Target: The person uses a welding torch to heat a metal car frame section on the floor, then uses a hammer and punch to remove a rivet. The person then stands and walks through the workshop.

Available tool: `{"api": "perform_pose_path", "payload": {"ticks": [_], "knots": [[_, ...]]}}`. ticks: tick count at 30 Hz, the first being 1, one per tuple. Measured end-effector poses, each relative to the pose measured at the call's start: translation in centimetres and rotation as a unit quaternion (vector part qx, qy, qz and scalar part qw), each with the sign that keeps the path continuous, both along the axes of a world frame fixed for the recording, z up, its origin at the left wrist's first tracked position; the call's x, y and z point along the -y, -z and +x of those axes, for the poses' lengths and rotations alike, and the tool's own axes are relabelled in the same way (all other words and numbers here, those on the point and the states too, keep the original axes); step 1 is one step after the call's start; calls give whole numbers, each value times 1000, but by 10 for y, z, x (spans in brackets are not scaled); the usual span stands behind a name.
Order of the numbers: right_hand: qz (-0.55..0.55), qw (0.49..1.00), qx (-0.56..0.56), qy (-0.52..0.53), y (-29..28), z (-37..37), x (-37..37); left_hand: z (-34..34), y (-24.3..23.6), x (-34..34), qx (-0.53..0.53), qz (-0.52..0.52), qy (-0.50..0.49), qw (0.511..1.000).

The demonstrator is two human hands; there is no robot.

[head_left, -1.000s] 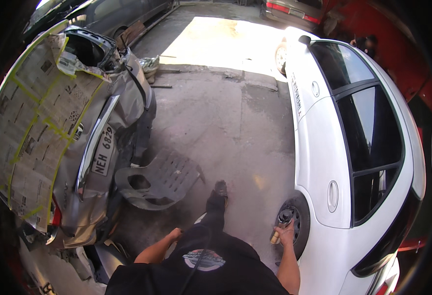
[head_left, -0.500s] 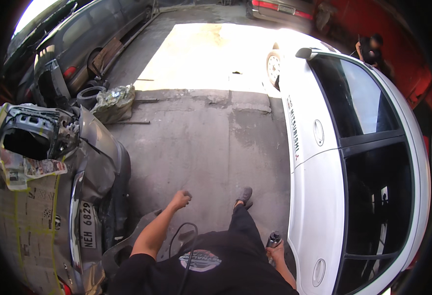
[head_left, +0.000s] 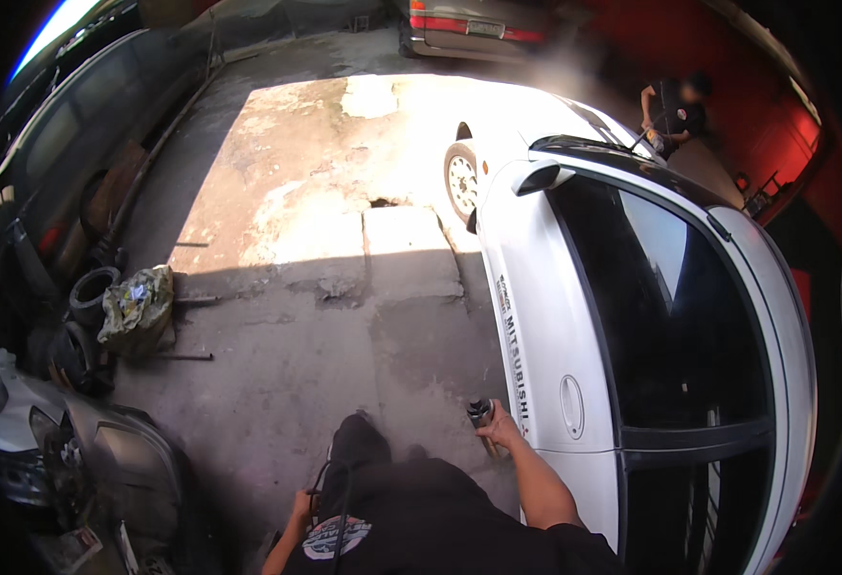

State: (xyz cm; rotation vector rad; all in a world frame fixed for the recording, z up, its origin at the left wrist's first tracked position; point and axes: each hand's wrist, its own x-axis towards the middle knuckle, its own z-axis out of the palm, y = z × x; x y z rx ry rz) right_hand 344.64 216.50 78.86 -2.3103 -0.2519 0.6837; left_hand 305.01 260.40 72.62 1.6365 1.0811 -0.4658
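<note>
My right hand is closed round a small dark cylindrical object with a shiny metallic look, held out ahead of my body beside the white car's flank. What kind of object it is does not show clearly. Low by my waist, my left hand is curled, its fingers small and partly hidden. A thin black cord hangs across my dark shirt and passes right at that hand; whether the fingers grip it is unclear.
A damaged car body stands at my left. Beyond it are a tyre, a filled plastic sack and metal rods on the concrete floor. Another person stands past the white car. A grey vehicle is parked at the back.
I have moved forward along the white car. My right hand has come forward with the dark cylinder, while my left hand has swung back to my waist.
</note>
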Motion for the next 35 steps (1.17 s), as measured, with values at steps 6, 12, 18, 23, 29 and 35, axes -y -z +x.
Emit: {"api": "perform_pose_path", "payload": {"ticks": [6,12,18,23,29,35], "knots": [[20,999,11,46,-28,197,-124,169,52,-91,-25,-30,-18,999],[11,993,0,122,-18,304,-179,446,-10,-236,-43,-83,-24,995],[2,976,17,219,-18,405,-226,737,-53,-387,43,-11,60,997],[37,971,-38,235,11,547,-269,931,-73,-430,189,-10,36,981],[63,984,52,156,37,766,-327,1001,-66,-403,75,-73,23,994],[3,997,0,72,21,956,-396,1031,-82,-399,-78,-66,-32,994]]}}
